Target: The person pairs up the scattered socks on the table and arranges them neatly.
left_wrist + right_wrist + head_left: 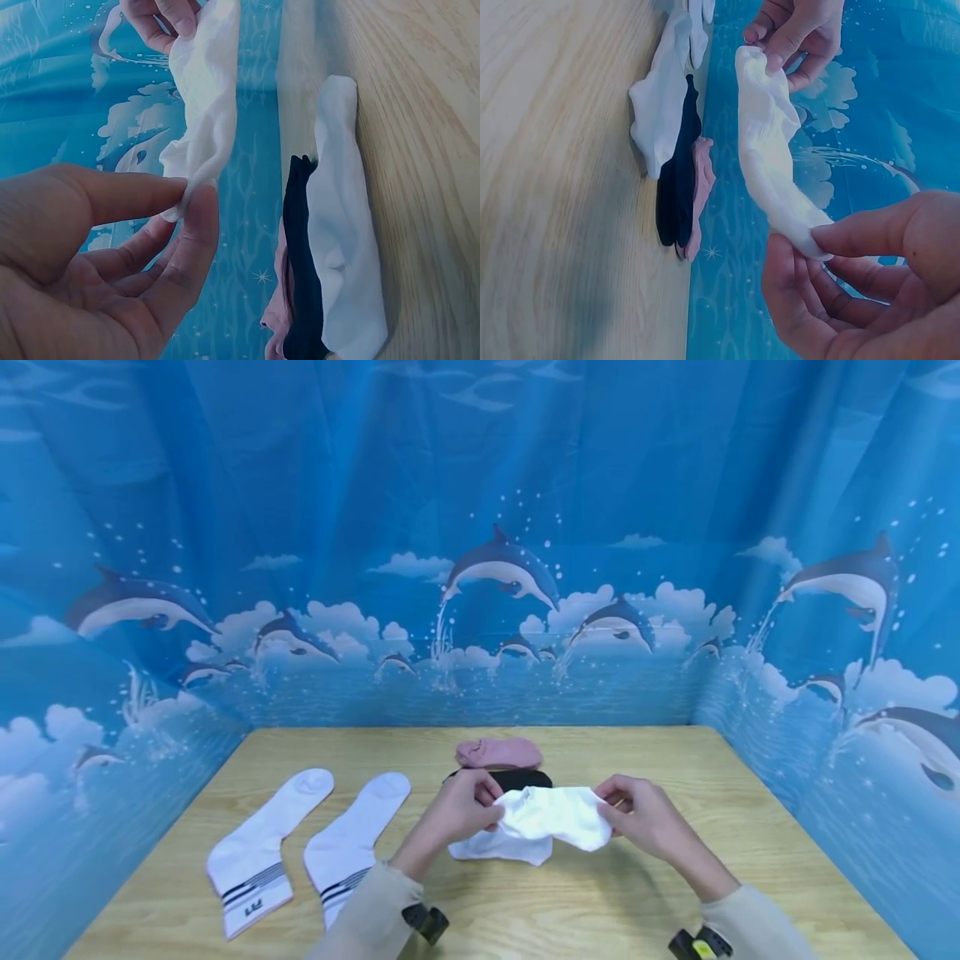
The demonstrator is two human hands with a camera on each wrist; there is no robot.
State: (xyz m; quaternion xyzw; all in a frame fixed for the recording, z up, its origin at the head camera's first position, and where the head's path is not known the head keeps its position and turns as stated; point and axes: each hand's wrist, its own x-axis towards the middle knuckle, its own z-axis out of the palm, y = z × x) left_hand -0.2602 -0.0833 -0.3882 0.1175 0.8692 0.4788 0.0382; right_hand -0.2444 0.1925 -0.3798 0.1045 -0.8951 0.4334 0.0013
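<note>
A short white sock (558,814) is stretched sideways between both hands, raised above the table. The left hand (467,806) pinches one end between thumb and forefinger. At the other end, the right hand (641,814) pinches the sock the same way. Below and behind it a second white sock (502,847) lies on the table, partly covered by the held one in the head view. Beyond that lie a black sock (525,778) and, farthest back, a pink sock (501,752). In the left wrist view the white sock on the table (345,225) shows at nearly full length.
Two longer white socks with dark stripes, one at far left (258,852) and one beside it (360,839), lie flat on the wooden table (675,760). The left forearm overlaps the nearer one's cuff. A blue dolphin-print curtain (360,527) surrounds the table's back and sides.
</note>
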